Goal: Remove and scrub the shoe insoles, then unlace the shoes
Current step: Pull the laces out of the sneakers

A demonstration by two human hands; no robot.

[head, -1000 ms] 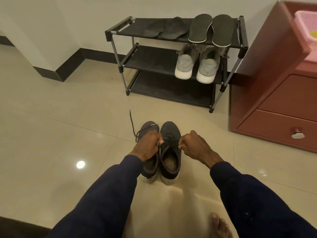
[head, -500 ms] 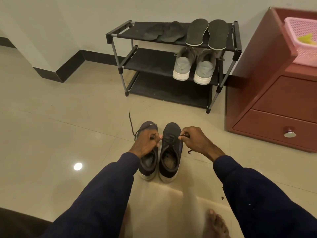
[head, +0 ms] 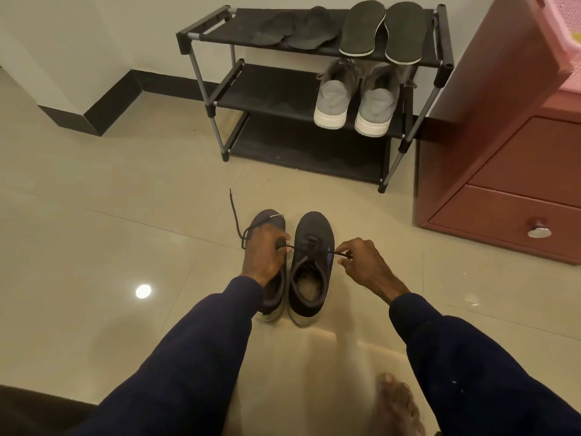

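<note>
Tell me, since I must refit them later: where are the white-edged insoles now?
In the head view, the white-edged insoles lie at the right end of the shoe rack's top shelf, beside two darker insoles and directly above the grey sneakers.

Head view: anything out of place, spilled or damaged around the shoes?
Nothing spilled or damaged. One loose lace end trails over the floor tiles beside the left dark shoe, and four insoles lie on the shoe rack's top shelf instead of inside shoes. Both fit an unlacing job.
</note>
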